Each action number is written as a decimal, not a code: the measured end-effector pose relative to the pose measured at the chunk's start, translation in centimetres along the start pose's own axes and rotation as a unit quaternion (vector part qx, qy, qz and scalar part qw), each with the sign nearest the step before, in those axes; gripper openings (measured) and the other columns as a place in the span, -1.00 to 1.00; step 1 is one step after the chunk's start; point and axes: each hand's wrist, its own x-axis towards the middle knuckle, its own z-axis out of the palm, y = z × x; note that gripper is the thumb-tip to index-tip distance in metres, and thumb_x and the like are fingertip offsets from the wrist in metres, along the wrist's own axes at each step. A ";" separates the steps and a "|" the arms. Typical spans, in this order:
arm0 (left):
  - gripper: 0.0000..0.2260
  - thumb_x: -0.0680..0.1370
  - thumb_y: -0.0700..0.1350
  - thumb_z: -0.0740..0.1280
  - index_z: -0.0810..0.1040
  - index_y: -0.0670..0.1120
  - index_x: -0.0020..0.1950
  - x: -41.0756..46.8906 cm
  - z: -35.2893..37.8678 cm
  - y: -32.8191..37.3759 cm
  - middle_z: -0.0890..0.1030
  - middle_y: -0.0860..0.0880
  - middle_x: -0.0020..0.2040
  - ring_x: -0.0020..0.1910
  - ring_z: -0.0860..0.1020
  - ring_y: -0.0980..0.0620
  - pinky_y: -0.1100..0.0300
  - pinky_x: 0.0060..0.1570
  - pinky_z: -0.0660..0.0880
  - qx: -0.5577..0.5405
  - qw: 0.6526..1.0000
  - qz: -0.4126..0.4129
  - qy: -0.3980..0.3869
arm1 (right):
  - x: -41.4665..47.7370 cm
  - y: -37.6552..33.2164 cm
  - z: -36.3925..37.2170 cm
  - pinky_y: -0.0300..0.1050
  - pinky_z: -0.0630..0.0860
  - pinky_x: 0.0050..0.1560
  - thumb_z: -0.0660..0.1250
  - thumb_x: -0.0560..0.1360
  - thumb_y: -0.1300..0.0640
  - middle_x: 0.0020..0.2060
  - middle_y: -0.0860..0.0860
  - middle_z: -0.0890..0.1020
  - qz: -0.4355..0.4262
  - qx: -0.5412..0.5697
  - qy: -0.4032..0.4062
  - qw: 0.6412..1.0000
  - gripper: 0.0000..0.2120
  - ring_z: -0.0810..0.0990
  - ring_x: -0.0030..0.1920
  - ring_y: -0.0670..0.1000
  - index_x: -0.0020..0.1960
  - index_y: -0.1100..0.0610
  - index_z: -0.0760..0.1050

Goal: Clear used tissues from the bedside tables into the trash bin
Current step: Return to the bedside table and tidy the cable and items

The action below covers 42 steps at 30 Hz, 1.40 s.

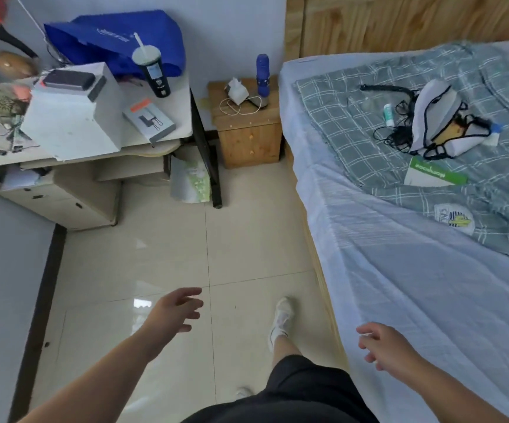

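A crumpled white tissue (pixel 237 90) lies on top of the small wooden bedside table (pixel 247 138) between the desk and the bed, far ahead of me. My left hand (pixel 177 309) hangs over the floor tiles with fingers spread and holds nothing. My right hand (pixel 384 346) hovers beside the bed's edge, fingers loosely spread, also holding nothing. No trash bin is in view.
A blue bottle (pixel 262 75) and a white cable (pixel 236 107) share the bedside table's top. The cluttered desk (pixel 167 102) stands at left, with a bag (pixel 189 180) leaning under it. The bed (pixel 415 239) fills the right side. Tiled floor (pixel 241 233) runs between them.
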 end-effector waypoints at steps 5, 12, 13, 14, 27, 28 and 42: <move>-0.80 0.63 -0.16 0.38 0.67 0.07 0.20 3.8 -0.1 5.7 0.73 -0.04 0.08 0.05 0.70 -0.06 0.12 -0.10 0.59 0.046 0.999 -0.013 -0.003 | 7.1 -10.2 -3.7 -0.13 0.60 -0.25 0.31 0.57 0.12 -0.03 0.00 0.69 -0.019 -0.011 -0.034 0.999 -0.78 0.72 -0.12 0.04 0.19 -0.02 0.58; -0.79 0.58 -0.16 0.39 0.70 0.09 0.15 10.1 -2.3 10.2 0.76 -0.02 -0.03 -0.07 0.71 -0.01 0.18 -0.24 0.57 0.076 0.995 -0.066 0.010 | 13.2 -29.7 -10.4 -0.05 0.57 -0.20 0.29 0.57 0.13 -0.12 0.00 0.73 -0.157 -0.007 0.004 0.988 -0.84 0.71 -0.20 0.08 0.06 -0.01 0.63; -0.79 0.58 -0.15 0.40 0.70 0.09 0.14 11.4 -2.7 11.0 0.76 -0.01 -0.03 -0.07 0.72 -0.02 0.16 -0.24 0.58 0.072 0.995 -0.075 0.013 | 14.0 -32.1 -11.1 -0.03 0.59 -0.19 0.28 0.57 0.13 -0.12 0.01 0.74 -0.170 0.000 0.009 0.985 -0.84 0.71 -0.16 0.12 0.04 -0.01 0.63; -0.80 0.57 -0.15 0.40 0.71 0.09 0.13 12.9 -3.1 11.8 0.76 -0.01 -0.04 -0.06 0.72 -0.03 0.15 -0.22 0.58 0.065 0.994 -0.082 0.014 | 14.8 -34.4 -11.8 0.00 0.60 -0.17 0.27 0.57 0.13 -0.12 0.02 0.74 -0.180 0.006 0.011 0.983 -0.83 0.71 -0.13 0.15 0.03 -0.02 0.63; -0.79 0.61 -0.16 0.36 0.67 0.03 0.19 34.9 -7.3 36.4 0.72 -0.06 0.06 -0.04 0.68 -0.02 0.16 -0.18 0.57 0.076 0.994 0.005 -0.078 | 24.4 -45.8 -16.8 -0.15 0.53 -0.21 0.26 0.65 0.15 -0.08 0.00 0.71 -0.075 0.003 0.044 0.996 -0.84 0.70 -0.17 0.03 0.10 -0.02 0.61; -0.80 0.61 -0.15 0.37 0.67 0.04 0.20 36.2 -7.7 38.7 0.73 -0.06 0.06 -0.03 0.68 -0.02 0.15 -0.17 0.58 0.075 0.994 0.017 -0.080 | 24.9 -46.2 -17.3 -0.12 0.55 -0.22 0.27 0.64 0.16 -0.10 0.00 0.72 -0.062 0.004 0.047 0.997 -0.84 0.70 -0.18 0.05 0.07 -0.02 0.61; -0.78 0.63 -0.18 0.38 0.67 0.01 0.24 52.4 -7.5 56.1 0.75 -0.16 0.03 -0.15 0.67 0.04 0.19 -0.23 0.57 0.026 0.998 -0.028 -0.039 | 46.6 -61.0 -27.0 -0.09 0.52 -0.34 0.33 0.59 0.17 -0.19 0.08 0.74 -0.029 0.013 0.011 0.999 -0.88 0.66 -0.34 0.06 -0.06 0.08 0.64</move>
